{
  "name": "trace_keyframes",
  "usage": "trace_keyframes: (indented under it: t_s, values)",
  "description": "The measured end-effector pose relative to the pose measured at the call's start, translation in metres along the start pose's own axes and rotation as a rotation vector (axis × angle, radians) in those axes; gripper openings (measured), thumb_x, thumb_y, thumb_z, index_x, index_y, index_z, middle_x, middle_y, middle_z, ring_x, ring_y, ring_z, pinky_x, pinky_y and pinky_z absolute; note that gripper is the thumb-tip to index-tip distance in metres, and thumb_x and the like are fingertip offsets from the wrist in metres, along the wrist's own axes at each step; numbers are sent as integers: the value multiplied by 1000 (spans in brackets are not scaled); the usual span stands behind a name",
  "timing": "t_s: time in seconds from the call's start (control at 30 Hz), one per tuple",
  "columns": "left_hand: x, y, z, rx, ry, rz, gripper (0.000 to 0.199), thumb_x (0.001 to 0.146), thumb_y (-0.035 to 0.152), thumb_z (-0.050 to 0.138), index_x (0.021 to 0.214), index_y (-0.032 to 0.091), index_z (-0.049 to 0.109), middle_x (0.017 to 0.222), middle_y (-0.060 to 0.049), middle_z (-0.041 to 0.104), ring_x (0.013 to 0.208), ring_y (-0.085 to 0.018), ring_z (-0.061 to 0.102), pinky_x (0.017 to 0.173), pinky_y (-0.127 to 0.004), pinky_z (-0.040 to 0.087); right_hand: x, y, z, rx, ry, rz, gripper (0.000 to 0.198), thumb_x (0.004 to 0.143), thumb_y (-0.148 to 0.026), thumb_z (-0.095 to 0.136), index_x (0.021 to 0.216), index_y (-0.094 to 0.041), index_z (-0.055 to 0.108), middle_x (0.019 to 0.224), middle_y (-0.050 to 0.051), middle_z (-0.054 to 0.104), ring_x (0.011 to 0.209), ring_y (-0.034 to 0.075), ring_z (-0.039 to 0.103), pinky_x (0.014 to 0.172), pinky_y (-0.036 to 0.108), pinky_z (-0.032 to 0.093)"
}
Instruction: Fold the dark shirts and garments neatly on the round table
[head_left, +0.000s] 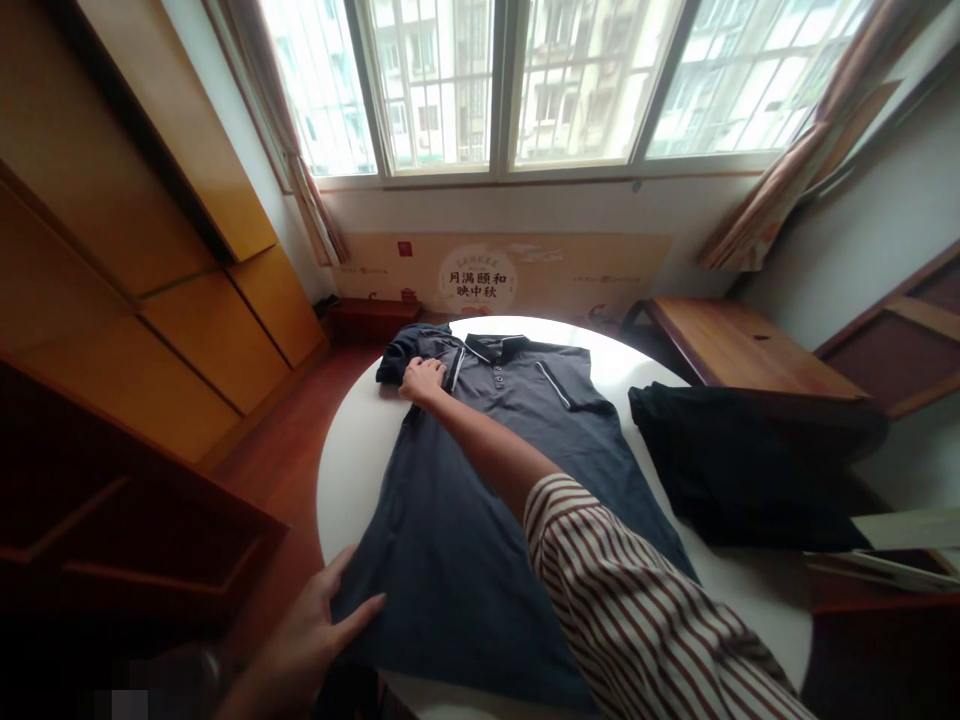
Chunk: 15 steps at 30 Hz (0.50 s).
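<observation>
A dark grey polo shirt (480, 520) lies spread front side up, its collar toward the window and its hem toward me. White piping edges the collar and sleeves. My right hand (423, 378) reaches across to the sleeve on the left, with its fingers curled down on the fabric. At the bottom left corner of the hem, my left hand (324, 615) holds the shirt's edge, thumb on top and the other fingers partly hidden at the side. Beside my right hand, a bunched dark navy cloth (399, 350) sits at the table's far left edge.
The shirt rests on a white round table (352, 440). Folded black clothing (720, 460) lies at the right edge. Beyond it stands a wooden desk (757, 350). Wooden cabinets (210, 340) line the left wall, and a window (495, 90) with curtains is ahead.
</observation>
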<state>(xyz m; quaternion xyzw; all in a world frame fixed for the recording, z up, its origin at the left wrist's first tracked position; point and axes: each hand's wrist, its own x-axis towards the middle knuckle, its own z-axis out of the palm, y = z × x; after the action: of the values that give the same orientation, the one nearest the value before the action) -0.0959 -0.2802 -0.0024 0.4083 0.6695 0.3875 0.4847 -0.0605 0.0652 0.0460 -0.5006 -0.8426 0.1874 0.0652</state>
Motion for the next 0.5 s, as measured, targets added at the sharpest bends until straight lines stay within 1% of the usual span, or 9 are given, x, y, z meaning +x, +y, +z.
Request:
trace_keyframes:
  t_s: [0.07,0.1,0.2,0.27,0.33,0.4,0.47,0.5]
  values:
    - [1,-3,-6,-49,0,-52,72,76,52,78,137,19,56,131,-10,66,121,-33,63,103,-44,53,-4,4,-3,3,-9,-37,77,83,-29,67,140,8,32,144,39,37,135,47,33,105,63,25]
    - [2,-3,-9,-66,-22,-71,71,76,52,78,135,19,58,130,-10,67,120,-33,63,103,-44,53,-8,8,-7,8,-14,-63,71,83,-28,66,138,6,36,143,37,39,134,44,36,105,60,28]
    - [3,1,-16,-78,-102,-93,66,76,53,78,130,19,62,125,-10,70,119,-33,64,103,-43,53,-27,25,-20,31,-25,-183,53,88,-25,59,134,-2,46,140,26,48,130,35,43,104,47,36]
    - [3,5,-19,-67,-130,-93,65,75,52,79,128,19,64,124,-9,70,119,-32,64,102,-42,53,-47,43,-29,46,-29,-271,45,91,-24,55,133,-8,49,138,19,53,127,28,47,104,39,38]
    - [2,8,-21,-68,-148,-96,66,73,53,80,128,20,64,124,-9,71,118,-32,64,102,-42,53,-78,67,-36,60,-16,-388,41,92,-23,54,132,-9,53,135,16,56,124,24,51,106,33,38]
    - [3,8,-22,-74,-162,-103,66,73,54,80,127,20,65,123,-10,71,116,-31,66,101,-41,53,-119,95,-42,72,19,-548,38,93,-23,54,129,-8,57,133,16,57,121,23,55,107,33,39]
    - [4,5,-23,-58,-177,-115,63,72,54,80,123,19,67,120,-10,72,115,-31,66,101,-40,53,-168,126,-47,58,18,-611,33,94,-24,55,123,-11,62,134,17,58,119,24,58,105,37,44]
    - [5,4,-24,-46,-170,-117,62,72,55,80,121,19,67,118,-10,73,115,-31,66,100,-39,53,-195,141,-49,40,-14,-638,32,93,-25,58,122,-13,63,136,16,58,122,26,57,104,39,45]
